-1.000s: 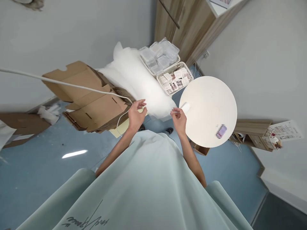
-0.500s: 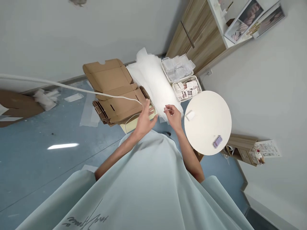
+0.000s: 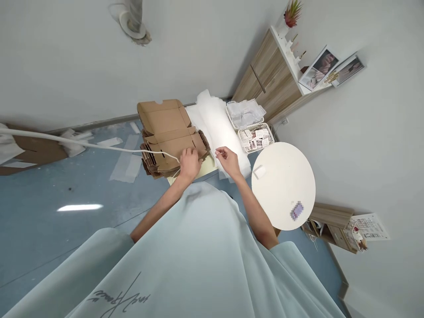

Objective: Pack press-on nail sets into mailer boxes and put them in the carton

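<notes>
My left hand rests on a stack of flattened cardboard boxes, its fingers bent down and closed at the near part of the top box. The fingertips are hidden. A white cable crosses the boxes and passes beside this wrist. To the right, my right hand hovers over the near part of a pile of white foam sheets. Its thumb and index finger are pinched together; anything between them is too small to make out. A pale yellow surface shows under the boxes.
A round white table stands at the right, with a small white object and a blurred purple item on it. Behind it are a basket of printed cards and a bin of clear plastic. A wooden cabinet stands at the wall.
My left hand has gone from flat and raised to bent down on the cardboard. My right hand stays pinched, slightly further left. The camera view has tilted up.
</notes>
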`<state>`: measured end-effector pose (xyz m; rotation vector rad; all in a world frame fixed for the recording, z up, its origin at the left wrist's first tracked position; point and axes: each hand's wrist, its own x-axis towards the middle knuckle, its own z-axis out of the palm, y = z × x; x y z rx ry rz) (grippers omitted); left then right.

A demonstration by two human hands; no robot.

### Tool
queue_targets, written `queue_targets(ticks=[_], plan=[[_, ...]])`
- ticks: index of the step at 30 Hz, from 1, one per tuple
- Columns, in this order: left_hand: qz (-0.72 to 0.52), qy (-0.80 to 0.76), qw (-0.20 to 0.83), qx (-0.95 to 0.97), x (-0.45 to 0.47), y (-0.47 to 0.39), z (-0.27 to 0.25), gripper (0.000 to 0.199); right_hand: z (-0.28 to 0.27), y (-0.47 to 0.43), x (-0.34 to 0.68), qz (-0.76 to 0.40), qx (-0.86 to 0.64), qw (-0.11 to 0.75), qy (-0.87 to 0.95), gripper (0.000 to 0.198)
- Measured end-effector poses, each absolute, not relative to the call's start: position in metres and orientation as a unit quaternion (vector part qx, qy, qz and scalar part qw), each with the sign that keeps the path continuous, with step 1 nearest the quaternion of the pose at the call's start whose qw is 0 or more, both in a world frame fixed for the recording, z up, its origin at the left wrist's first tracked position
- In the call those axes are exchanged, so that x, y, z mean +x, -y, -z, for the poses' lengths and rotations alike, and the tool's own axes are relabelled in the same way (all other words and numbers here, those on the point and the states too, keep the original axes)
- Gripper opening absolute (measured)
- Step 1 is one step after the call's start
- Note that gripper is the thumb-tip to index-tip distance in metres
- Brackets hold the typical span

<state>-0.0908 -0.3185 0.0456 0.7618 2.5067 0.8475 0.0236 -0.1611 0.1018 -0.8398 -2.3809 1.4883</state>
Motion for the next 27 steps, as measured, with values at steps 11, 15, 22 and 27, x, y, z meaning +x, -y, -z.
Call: queue_targets(ticks=[11,15,22,27], plan=[[-0.325,-0.889,0.19,0.262,-0.107,0.335,-0.026,0.031,-0.075,0.184,0.018,-0.466,-0.233,0.02,0.853,0.016],[-0.323,-0.886,0.181,0.281,-0.109,0.334,-0.027,0.039,-0.06,0.191,0.006,-0.385,-0.165,-0.025,0.908,0.024],[-0.237,-0.901,0.176,0.317,-0.097,0.33,-0.044,0.053,-0.041,0.202,-0.004,-0.241,-0.106,-0.099,0.96,0.036],[-0.285,-0.892,0.154,0.315,-0.091,0.335,-0.069,0.06,-0.039,0.204,-0.001,-0.214,-0.122,-0.152,0.957,0.039]])
